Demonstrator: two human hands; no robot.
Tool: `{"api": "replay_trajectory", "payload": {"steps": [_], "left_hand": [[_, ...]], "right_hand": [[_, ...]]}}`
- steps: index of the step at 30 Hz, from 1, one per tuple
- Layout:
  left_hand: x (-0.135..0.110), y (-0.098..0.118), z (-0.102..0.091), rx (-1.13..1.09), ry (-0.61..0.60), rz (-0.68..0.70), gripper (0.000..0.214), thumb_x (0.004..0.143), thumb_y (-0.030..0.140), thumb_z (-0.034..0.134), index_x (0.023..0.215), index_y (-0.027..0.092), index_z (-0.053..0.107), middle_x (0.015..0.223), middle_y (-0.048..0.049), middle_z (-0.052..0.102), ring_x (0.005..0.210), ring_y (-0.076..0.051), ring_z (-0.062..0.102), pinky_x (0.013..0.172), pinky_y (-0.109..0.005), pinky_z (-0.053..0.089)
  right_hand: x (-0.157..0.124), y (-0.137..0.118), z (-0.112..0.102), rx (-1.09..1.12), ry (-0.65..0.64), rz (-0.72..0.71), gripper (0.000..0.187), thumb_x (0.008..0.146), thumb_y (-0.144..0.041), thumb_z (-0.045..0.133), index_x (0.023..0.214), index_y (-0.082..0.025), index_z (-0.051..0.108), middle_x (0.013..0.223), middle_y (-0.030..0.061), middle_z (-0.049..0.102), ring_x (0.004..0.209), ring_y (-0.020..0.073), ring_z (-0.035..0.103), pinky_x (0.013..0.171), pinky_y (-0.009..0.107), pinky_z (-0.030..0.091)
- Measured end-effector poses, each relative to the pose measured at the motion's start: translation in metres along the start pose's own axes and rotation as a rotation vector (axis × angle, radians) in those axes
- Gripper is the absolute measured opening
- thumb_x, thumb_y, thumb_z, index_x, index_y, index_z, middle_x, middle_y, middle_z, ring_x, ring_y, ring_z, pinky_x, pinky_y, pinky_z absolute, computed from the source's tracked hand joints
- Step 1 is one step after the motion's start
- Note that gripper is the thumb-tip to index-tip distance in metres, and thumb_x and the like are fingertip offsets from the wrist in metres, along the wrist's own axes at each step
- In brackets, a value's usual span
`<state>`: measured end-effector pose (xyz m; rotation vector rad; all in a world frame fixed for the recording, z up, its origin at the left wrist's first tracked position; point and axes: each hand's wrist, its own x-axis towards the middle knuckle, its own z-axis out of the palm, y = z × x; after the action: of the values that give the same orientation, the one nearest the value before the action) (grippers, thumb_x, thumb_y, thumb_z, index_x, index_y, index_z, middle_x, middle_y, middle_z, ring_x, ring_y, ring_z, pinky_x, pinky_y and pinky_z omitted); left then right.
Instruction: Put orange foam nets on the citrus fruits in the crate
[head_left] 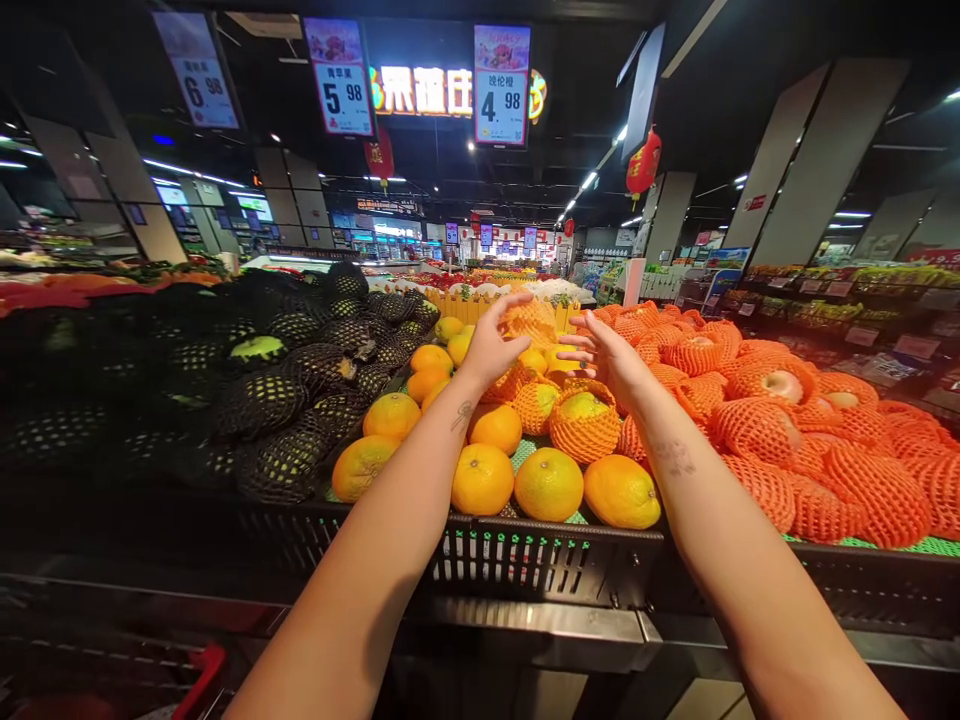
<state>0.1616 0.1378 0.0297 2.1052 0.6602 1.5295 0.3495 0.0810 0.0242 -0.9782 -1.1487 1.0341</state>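
Reaching left hand gripping netted orange

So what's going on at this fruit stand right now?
A person stands at a supermarket fruit display, both arms stretched over a pile of oranges. The left hand holds up a fruit in an orange foam net. The right hand is open beside it, fingers spread, not gripping anything. More netted fruit lies to the right.

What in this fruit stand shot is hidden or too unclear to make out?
- Head view: the netted fruit in the left hand is partly covered by its fingers and orange foam net.
- Dark netted fruit: too shadowed to identify.
- Far shelf labels: too small to read.
- Red object: cut off by the bottom edge.
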Motion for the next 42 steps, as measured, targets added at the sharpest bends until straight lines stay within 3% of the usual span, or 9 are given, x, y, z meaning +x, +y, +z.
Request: {"api": "replay_trajectory", "payload": {"steps": [7,11,14,20,26,31,34,38,42], "left_hand": [[-0.004,0.001,0.006,-0.168,-0.198,-0.033,0.07,0.069,0.01,0.059,0.137,0.022,0.049,0.153,-0.0098,0.046,0.134,-0.024,0.052,0.1,-0.033,0.052],[-0.001,-0.013,0.008,-0.155,-0.173,-0.096,0.07,0.068,0.005,0.056,0.136,0.018,0.051,0.122,-0.0104,0.067,0.107,-0.02,0.067,0.089,-0.033,0.055],[0.001,-0.025,0.006,0.025,-0.007,-0.156,0.049,0.064,-0.001,0.05,0.108,0.014,0.064,0.103,-0.0069,0.072,0.098,-0.018,0.067,0.089,-0.031,0.054],[0.001,-0.027,0.001,0.231,0.212,-0.25,0.036,0.063,-0.001,0.048,0.089,0.016,0.067,0.094,-0.0041,0.072,0.092,-0.018,0.067,0.082,-0.029,0.052],[-0.001,-0.01,0.008,-0.056,0.039,-0.03,0.019,0.069,0.009,0.063,0.087,0.016,0.062,0.091,-0.003,0.069,0.083,-0.015,0.064,0.077,-0.026,0.05],[-0.004,-0.002,0.013,-0.136,-0.101,0.013,0.023,0.069,0.008,0.064,0.087,0.018,0.055,0.09,-0.0011,0.065,0.082,-0.014,0.063,0.073,-0.024,0.048],[-0.005,0.001,0.009,0.024,-0.106,-0.018,0.019,0.074,0.011,0.064,0.089,0.019,0.056,0.095,-0.0029,0.066,0.084,-0.016,0.064,0.077,-0.027,0.05],[-0.006,0.001,-0.007,0.546,-0.077,-0.139,0.025,0.084,0.018,0.064,0.108,0.019,0.059,0.117,-0.0127,0.065,0.109,-0.028,0.063,0.095,-0.042,0.05],[-0.008,-0.011,-0.028,0.948,-0.069,-0.564,0.042,0.082,0.014,0.059,0.123,0.011,0.062,0.136,-0.0277,0.054,0.127,-0.044,0.052,0.098,-0.056,0.047]], "right_hand": [[-0.005,0.004,0.0,-0.151,-0.022,-0.262,0.073,0.067,-0.037,0.088,0.133,-0.033,0.058,0.147,0.0052,0.048,0.135,0.0266,0.046,0.07,0.026,0.06],[-0.004,0.004,0.0,-0.109,0.013,-0.251,0.054,0.055,-0.04,0.093,0.099,-0.022,0.066,0.109,0.0049,0.067,0.093,0.0189,0.064,0.062,0.023,0.055],[-0.003,0.003,0.001,-0.069,0.011,-0.237,0.05,0.045,-0.04,0.096,0.076,-0.019,0.063,0.08,0.0016,0.065,0.075,0.0146,0.061,0.061,0.023,0.051],[-0.003,0.002,0.001,-0.128,-0.081,-0.281,0.038,0.064,-0.054,0.084,0.07,-0.019,0.071,0.11,0.004,0.066,0.092,0.0149,0.06,0.075,0.023,0.05],[0.003,0.008,-0.003,-0.06,-0.015,-0.233,0.034,0.06,-0.035,0.084,0.086,-0.021,0.067,0.099,0.0005,0.068,0.086,0.0138,0.061,0.065,0.021,0.047],[-0.003,0.011,0.004,-0.127,-0.2,-0.188,0.042,0.048,-0.016,0.084,0.085,-0.02,0.064,0.083,-0.0018,0.069,0.08,0.017,0.064,0.076,0.027,0.053],[-0.002,0.01,0.003,-0.198,-0.11,-0.176,0.026,0.053,-0.016,0.079,0.07,-0.019,0.059,0.07,-0.0023,0.063,0.066,0.0147,0.059,0.066,0.026,0.05],[0.007,0.008,-0.006,-0.168,0.26,-0.224,0.018,0.065,-0.01,0.064,0.064,-0.02,0.048,0.06,-0.0047,0.05,0.056,0.0101,0.044,0.051,0.021,0.035],[0.017,0.009,-0.013,-0.115,0.361,-0.208,0.012,0.071,-0.012,0.059,0.075,-0.02,0.05,0.073,-0.0029,0.056,0.064,0.0118,0.049,0.056,0.022,0.038]]}}
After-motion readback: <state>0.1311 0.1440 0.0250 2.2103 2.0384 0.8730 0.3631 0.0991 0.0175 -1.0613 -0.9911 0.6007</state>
